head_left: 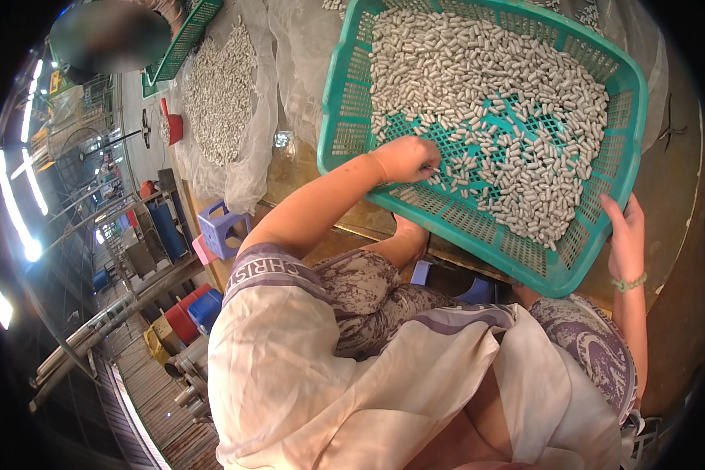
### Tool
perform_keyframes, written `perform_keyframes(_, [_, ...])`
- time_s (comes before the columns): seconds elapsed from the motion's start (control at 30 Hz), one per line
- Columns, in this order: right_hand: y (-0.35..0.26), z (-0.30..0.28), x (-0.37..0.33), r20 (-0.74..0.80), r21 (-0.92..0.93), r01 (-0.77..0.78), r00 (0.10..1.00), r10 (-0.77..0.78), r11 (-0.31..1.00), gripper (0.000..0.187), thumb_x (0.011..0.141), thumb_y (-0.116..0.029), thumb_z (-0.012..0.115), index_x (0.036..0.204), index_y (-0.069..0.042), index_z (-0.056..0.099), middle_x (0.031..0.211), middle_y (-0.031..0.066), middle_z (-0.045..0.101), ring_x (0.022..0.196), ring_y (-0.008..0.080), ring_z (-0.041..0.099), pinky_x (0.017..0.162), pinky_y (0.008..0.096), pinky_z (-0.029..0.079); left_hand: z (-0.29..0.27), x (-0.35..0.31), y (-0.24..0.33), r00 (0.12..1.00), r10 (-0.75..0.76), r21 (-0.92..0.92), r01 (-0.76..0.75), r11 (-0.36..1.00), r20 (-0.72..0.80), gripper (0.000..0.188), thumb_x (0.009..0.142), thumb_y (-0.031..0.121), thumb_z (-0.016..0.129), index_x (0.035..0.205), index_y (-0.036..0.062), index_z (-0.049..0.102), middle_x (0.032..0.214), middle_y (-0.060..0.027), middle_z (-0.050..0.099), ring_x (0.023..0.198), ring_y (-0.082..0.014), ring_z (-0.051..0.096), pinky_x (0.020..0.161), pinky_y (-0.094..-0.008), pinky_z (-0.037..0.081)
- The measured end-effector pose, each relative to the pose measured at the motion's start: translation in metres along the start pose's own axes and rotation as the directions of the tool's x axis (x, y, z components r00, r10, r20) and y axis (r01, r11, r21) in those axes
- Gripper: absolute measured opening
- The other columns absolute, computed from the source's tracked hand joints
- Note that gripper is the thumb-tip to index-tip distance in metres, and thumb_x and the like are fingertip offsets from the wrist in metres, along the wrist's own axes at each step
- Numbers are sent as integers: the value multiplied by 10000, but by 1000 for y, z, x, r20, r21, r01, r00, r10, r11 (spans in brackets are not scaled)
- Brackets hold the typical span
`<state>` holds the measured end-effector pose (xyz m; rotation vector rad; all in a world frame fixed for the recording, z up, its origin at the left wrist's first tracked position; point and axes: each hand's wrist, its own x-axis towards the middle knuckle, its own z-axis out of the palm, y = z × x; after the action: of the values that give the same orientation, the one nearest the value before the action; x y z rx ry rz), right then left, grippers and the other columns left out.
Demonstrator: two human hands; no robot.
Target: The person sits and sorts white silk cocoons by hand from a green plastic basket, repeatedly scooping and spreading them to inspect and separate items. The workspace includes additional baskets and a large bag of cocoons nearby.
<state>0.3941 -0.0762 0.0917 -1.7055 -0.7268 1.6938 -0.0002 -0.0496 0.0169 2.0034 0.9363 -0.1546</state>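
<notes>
The right hand (628,227) touches the rim of the green basket (462,227) from outside, by the near right corner; I can't tell how tight. The basket sits in front of the person, its long way going left to right, right end closer. The left hand (403,159) reaches over the near edge, fingers curled; I can't tell if it holds any grey bits (478,55). Loose bits lie just right of its fingers. The biggest heap is along the far edge.
</notes>
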Motion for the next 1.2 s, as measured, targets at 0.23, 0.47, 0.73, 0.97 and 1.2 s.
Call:
perform_keyframes(0.23, [0,0,1,9,-15,7,1000,-7,1000,253,860,-100,575,1073,31,538,997,65,615,866,114,569,777,265,449,1,6,0,996,52,67,-56,996,66,143,661,54,617,795,38,570,715,-111,613,685,-303,619,609,-374,508])
perform_keyframes(0.47, [1,-1,2,9,-24,10,1000,-10,1000,265,857,-106,578,1085,24,538,1008,68,619,874,115,575,783,265,452,5,9,6,980,80,325,-137,936,182,155,718,110,620,849,45,567,779,-116,607,688,-320,613,612,-417,495])
perform_keyframes(0.73, [0,0,1,18,-33,19,1000,-19,999,278,856,-116,580,1088,29,537,1003,74,624,874,117,581,788,265,452,-15,18,18,971,-57,-278,123,953,234,137,759,53,607,893,25,590,840,-67,632,723,-193,650,658,-309,521])
perform_keyframes(0.97, [-2,1,1,6,-52,13,1000,-13,999,282,851,-121,587,1082,35,541,1004,76,622,875,119,578,791,268,449,1,41,43,949,-34,-720,262,642,315,125,747,51,590,854,-12,575,798,-56,625,794,-159,641,732,-297,510])
perform_keyframes(1.2, [-2,1,0,-8,-47,26,1000,-26,999,275,850,-118,588,1071,39,542,1005,81,622,881,121,578,795,268,450,30,56,51,966,175,6,-179,984,190,107,719,134,664,778,71,601,789,-54,608,727,-244,616,649,-350,503])
